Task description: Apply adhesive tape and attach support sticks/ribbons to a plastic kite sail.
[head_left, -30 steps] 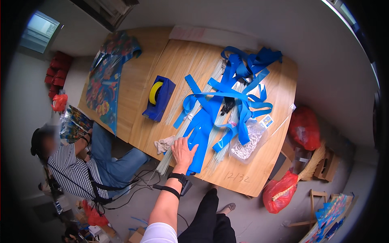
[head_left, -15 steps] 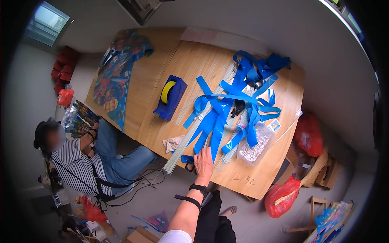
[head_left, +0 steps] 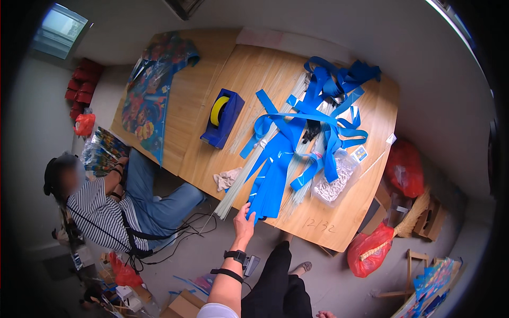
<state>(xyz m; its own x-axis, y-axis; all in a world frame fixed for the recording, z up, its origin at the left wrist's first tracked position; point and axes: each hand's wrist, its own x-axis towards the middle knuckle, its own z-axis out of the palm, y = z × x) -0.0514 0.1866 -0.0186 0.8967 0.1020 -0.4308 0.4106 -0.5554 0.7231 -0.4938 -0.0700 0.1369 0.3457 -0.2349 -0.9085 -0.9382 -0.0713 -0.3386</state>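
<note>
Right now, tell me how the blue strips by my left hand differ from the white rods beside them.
The blue strips are broad and flat; the white rods are thin sticks. Your left hand touches the blue strips, but not the white rods. Both are long and lie on the wooden table.

One tape dispenser, one tub
</note>
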